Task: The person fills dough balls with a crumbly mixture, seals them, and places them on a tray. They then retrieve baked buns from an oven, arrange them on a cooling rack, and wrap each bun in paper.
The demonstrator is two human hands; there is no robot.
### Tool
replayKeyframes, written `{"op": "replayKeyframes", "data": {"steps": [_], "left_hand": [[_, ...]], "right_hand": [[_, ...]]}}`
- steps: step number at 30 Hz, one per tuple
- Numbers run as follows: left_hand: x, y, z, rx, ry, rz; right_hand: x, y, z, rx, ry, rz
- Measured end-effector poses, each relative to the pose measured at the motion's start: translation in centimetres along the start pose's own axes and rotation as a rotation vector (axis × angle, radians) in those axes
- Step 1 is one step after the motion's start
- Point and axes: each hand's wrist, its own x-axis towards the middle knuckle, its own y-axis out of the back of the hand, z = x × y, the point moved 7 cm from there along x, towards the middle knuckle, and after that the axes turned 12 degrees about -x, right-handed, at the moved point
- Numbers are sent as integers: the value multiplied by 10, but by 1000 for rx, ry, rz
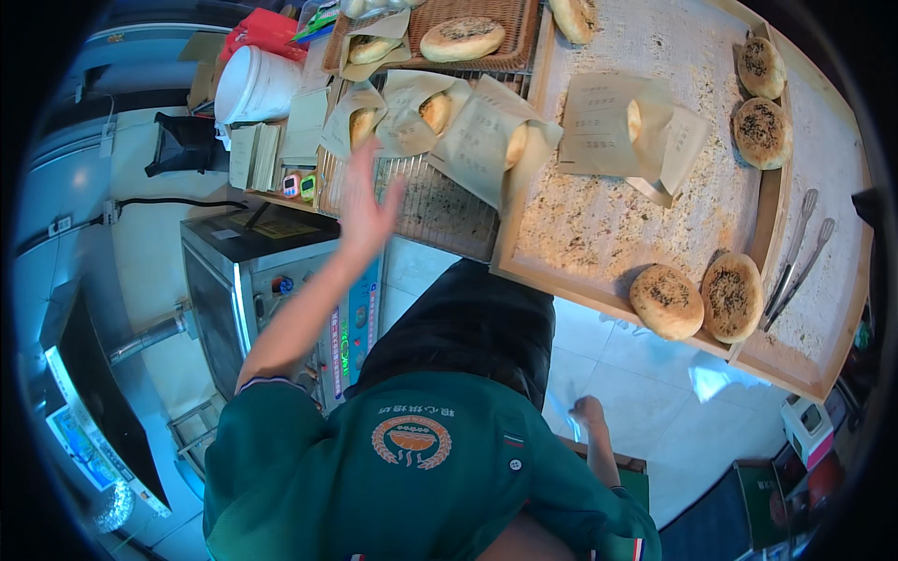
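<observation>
My left hand (367, 208) reaches forward with its fingers stretched out and the thumb apart, holding nothing. Its fingertips lie just below a small paper bag (341, 119) with a flatbread (361, 127) showing at its opening; whether they touch is unclear. Beside it, another bag (400, 105) and a larger bag (468, 140) lie on a wire rack (435, 201), each with bread inside. More bagged bread (599, 122) rests on the crumb-covered wooden tray (585, 224). Low beside my body, my right hand (589, 413) is closed; anything in it is too unclear to name.
Seeded flatbreads (666, 301) sit along the tray's edges. Two metal tongs-like tools (804, 252) lie in the right-hand tray section. A wicker basket (516, 37) holds bread at the back. A white bucket (251, 89) and two small timers (299, 186) stand left, above a metal cabinet (210, 280).
</observation>
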Motion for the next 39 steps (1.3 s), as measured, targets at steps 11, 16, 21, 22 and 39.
{"op": "replayKeyframes", "data": {"steps": [11, 16, 21, 22, 39], "left_hand": [[114, 47, -160, 206, 371, -304], [115, 42, -136, 123, 144, -396], [99, 50, -93, -449, -76, -260], [93, 40, -81, -748, 35, -375], [107, 41, -6, -1229, 417, -459]], "right_hand": [[-156, 312, -272, 94, 310, 907], [-209, 393, -382, 108, 485, 932], [-243, 460, -430, 309, 739, 1298], [-248, 470, -436, 311, 803, 1415], [-245, 516, -409, 395, 904, 1596]]}}
